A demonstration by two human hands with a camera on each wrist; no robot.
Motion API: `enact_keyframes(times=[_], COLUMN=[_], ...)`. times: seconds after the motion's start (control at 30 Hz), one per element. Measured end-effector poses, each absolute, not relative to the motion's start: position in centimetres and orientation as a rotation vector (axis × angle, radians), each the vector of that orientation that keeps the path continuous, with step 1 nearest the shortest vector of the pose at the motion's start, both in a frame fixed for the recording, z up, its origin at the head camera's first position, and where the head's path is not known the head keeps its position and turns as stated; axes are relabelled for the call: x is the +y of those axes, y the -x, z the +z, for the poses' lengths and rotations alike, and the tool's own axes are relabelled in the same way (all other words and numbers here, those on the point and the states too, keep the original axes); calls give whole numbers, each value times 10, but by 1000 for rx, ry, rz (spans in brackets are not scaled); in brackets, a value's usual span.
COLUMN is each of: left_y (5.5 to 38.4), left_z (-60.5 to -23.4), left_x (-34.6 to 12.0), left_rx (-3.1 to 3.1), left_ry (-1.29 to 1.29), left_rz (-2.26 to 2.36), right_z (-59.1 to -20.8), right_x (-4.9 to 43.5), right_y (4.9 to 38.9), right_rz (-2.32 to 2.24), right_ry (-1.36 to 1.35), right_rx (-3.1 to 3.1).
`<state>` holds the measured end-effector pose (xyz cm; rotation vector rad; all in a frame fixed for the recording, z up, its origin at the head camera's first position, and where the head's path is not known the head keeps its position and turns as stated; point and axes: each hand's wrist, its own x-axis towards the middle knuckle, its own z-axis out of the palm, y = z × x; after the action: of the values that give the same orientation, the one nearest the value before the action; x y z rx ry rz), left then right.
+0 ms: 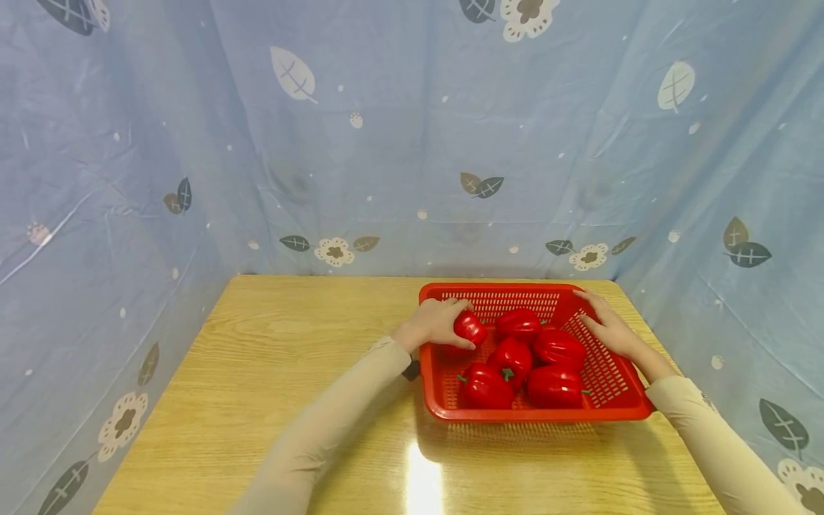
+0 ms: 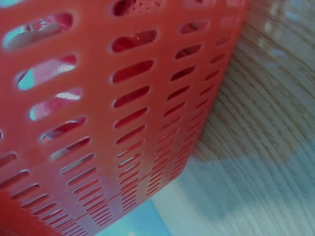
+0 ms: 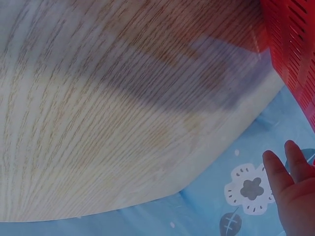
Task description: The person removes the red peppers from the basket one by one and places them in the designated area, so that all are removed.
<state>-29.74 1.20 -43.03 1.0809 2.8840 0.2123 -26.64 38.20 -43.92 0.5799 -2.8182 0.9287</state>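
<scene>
A red plastic basket (image 1: 618, 413) with slotted walls holds several shiny red bell peppers (image 1: 556, 387) with green stems. At its left side, my left hand (image 1: 439, 323) reaches over the rim and grips one red bell pepper (image 1: 468, 327), thumb on the near side and fingers on the far side. My right hand (image 1: 608, 325) is over the basket's right rim, its fingers spread and no pepper in it. In the left wrist view the slotted basket wall (image 2: 106, 113) hides the left hand's grip. Fingers (image 3: 278, 174) of the right hand show in the right wrist view.
The basket stands on the right half of a light wooden table (image 1: 283, 336). A blue curtain (image 1: 386, 143) with leaf and flower prints hangs behind the table and along both sides.
</scene>
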Motion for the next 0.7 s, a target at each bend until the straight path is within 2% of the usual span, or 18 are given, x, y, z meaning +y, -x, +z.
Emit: enact_keyframes(times=[0.7], left_y=[297], left_z=[-427], left_x=[4], left_rx=[2886], left_ry=[-1106], left_rz=[684], right_z=[-439], right_x=[382], right_y=[267], right_rz=[928], right_ry=[-570], right_rx=[-2835])
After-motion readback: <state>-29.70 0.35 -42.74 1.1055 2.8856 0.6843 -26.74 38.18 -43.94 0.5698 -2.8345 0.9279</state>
